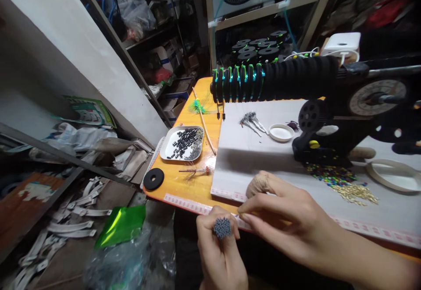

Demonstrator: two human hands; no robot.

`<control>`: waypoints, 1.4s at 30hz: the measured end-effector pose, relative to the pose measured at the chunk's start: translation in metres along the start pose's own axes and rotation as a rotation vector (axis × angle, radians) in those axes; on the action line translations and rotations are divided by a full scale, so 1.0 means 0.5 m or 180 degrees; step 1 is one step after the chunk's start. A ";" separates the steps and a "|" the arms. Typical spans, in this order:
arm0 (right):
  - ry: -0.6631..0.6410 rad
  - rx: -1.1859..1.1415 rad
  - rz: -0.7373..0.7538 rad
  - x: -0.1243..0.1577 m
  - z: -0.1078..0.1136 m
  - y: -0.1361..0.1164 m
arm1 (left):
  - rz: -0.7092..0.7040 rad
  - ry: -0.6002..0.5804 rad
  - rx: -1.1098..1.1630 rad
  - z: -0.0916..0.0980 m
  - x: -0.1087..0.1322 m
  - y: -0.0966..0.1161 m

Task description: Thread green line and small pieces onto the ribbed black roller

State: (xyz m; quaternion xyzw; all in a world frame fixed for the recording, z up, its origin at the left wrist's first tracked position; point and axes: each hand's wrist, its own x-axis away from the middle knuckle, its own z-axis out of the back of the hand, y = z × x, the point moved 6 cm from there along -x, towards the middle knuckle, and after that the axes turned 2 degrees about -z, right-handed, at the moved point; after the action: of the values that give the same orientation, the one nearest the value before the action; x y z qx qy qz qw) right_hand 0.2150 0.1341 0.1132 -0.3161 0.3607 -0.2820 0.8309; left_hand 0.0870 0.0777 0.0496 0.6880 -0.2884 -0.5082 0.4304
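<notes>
My left hand (219, 248) is closed in a fist round a tight bundle of thin grey rods (222, 227), whose ends stick up between thumb and fingers. My right hand (283, 220) reaches over from the right, its thumb and forefinger pinched together right beside the bundle's top; whether they grip a rod is too small to tell. Both hands hover at the near edge of the orange table (184, 185), just in front of a grey mat (256, 158).
A black winding machine (329, 119) with a roller of green-banded spools (238, 83) stands at the back right. On the table lie a white tray of small black tubes (184, 143), a black washer (153, 178), a white lid (280, 132), coloured beads (330, 177) and brass pins (355, 192). Clutter covers the floor at left.
</notes>
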 end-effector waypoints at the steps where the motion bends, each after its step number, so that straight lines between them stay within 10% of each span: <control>1: 0.0043 -0.0058 -0.0036 -0.001 0.002 0.002 | 0.0063 0.0040 0.0005 0.001 0.001 -0.002; 18: 0.0280 -0.0203 0.0048 -0.007 0.011 -0.004 | 0.0886 0.0606 0.0360 -0.012 0.010 -0.015; 26: 0.0143 0.0283 0.0278 0.014 -0.007 -0.008 | -0.0417 0.1233 0.0960 -0.018 -0.015 0.031; 30: 0.0526 0.0628 0.0205 0.026 0.012 0.012 | -0.0809 0.1488 0.0540 0.056 -0.082 0.059; 37: 0.0300 0.0393 0.0272 0.016 0.014 0.005 | -0.0004 -0.0808 -0.2461 0.199 -0.366 -0.006; 42: 0.0403 0.0315 0.0358 0.005 0.016 -0.001 | 0.0409 -0.2431 -0.3018 0.187 -0.442 -0.047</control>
State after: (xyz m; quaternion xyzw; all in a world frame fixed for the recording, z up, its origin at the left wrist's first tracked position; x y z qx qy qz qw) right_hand 0.2226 0.1345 0.1166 -0.2354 0.4153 -0.2719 0.8356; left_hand -0.0725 0.2452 0.1178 0.1720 -0.2057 -0.7649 0.5857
